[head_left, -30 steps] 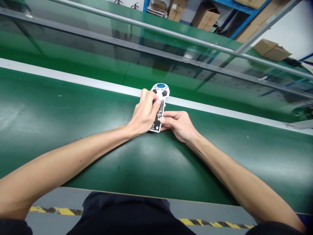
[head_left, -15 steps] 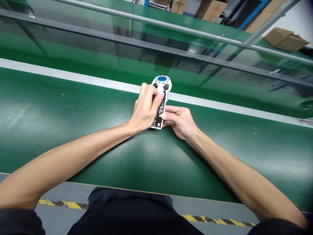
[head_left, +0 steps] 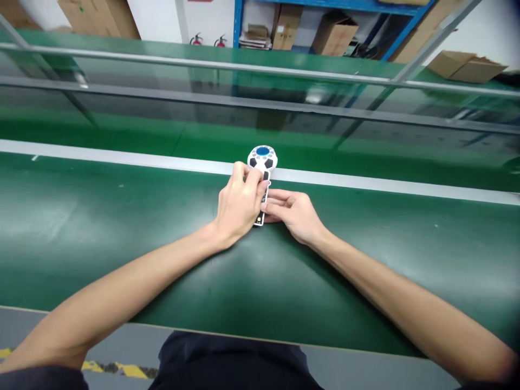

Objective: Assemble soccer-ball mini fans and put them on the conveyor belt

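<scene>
Between my hands is a white handheld device (head_left: 267,163) with a round, football-patterned head and a blue oval on top. Its narrow body shows a black circuit board (head_left: 259,219), mostly covered by my fingers. My left hand (head_left: 239,203) is closed over the body from the left, thumb and fingers bent onto the board. From the right, my right hand (head_left: 294,214) pinches the lower edge of the body between thumb and fingers. Whether a small part is under the left fingertips is hidden.
The green work surface (head_left: 349,271) has a white strip (head_left: 365,183) running across it behind the device. Beyond stand a metal rail (head_left: 309,74), cardboard boxes (head_left: 467,66) and a blue shelf frame (head_left: 236,24). Striped floor tape (head_left: 122,370) lies below the front edge.
The camera view has tilted up, showing more of the background. My left hand has turned over the device and now covers more of the board; both hands keep their hold.
</scene>
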